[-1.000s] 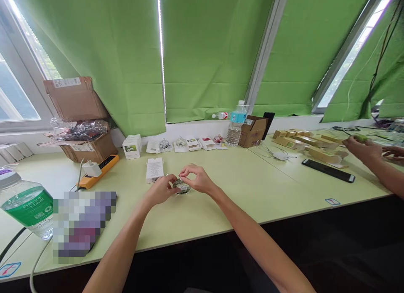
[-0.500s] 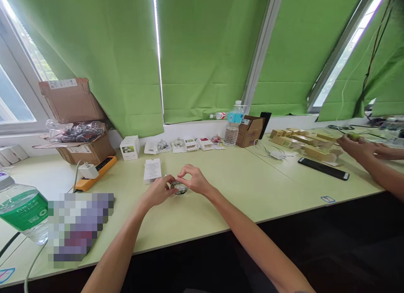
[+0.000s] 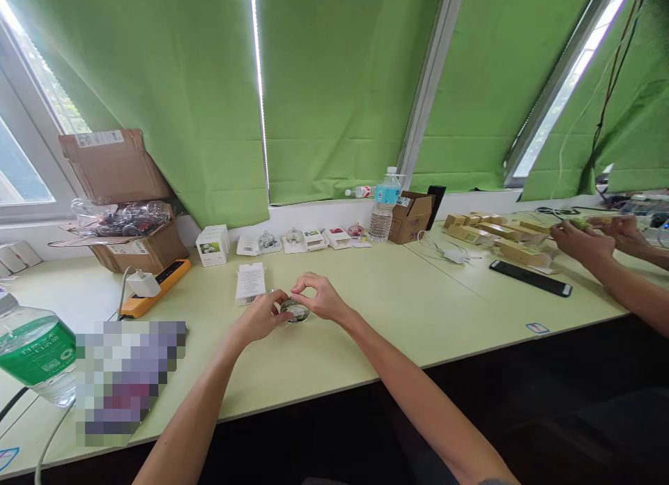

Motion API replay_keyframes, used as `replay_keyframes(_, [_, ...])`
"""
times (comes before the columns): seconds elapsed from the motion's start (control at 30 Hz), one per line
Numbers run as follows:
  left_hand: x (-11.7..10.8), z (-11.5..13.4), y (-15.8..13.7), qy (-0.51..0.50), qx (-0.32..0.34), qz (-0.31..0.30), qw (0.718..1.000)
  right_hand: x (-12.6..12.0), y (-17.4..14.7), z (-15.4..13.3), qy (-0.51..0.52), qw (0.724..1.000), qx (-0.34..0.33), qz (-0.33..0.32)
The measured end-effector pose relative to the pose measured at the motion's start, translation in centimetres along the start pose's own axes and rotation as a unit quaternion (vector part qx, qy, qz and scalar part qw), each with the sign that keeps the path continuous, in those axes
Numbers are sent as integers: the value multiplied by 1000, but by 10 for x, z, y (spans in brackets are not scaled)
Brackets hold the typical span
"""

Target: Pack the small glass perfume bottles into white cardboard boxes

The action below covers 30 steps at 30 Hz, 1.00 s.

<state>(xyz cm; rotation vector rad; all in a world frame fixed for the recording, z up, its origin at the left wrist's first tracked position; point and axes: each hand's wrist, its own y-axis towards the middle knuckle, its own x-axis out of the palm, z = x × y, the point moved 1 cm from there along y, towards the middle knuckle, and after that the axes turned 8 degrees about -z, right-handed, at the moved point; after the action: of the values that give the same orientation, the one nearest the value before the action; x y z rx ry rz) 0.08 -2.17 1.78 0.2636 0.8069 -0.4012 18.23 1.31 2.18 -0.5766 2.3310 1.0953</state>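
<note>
On the table a small round clear container (image 3: 297,315) with dark green contents stands between my hands. My left hand (image 3: 261,316) is closed around its left side, thumb against the near edge. Over its top, my right hand (image 3: 321,298) is closed in a pinch, thumb and forefinger together; whatever they pinch is too small to make out. Just beyond my left hand lies a white printed carton (image 3: 251,283), apart from the fingers. Similar small clear round pieces, one a clear ornament (image 3: 269,241) and one a pink ornament (image 3: 356,231), sit among small white boxes (image 3: 315,240) farther back.
A stack of white boxes (image 3: 212,246), an open cardboard box (image 3: 139,241) and an orange power strip (image 3: 157,290) stand left. A large water bottle (image 3: 384,210) is at the back. Right are yellow cartons (image 3: 491,231), a black phone (image 3: 530,278) and another person's hands (image 3: 585,241).
The view has shifted slightly. My hands keep nearly the same pose on the round container. At the right, the other person's far hand now shows more, raised near the first.
</note>
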Motion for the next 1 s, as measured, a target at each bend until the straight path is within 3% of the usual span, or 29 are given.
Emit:
replay_keyframes(0.37, [-1,0,-1,7,7,-6,1000,5,0,3,-2,1000,21,22])
replay_keyframes(1.0, [-4,5,-2,7,-14,-5,1000,-5,0,-10,-37,998,-25,36])
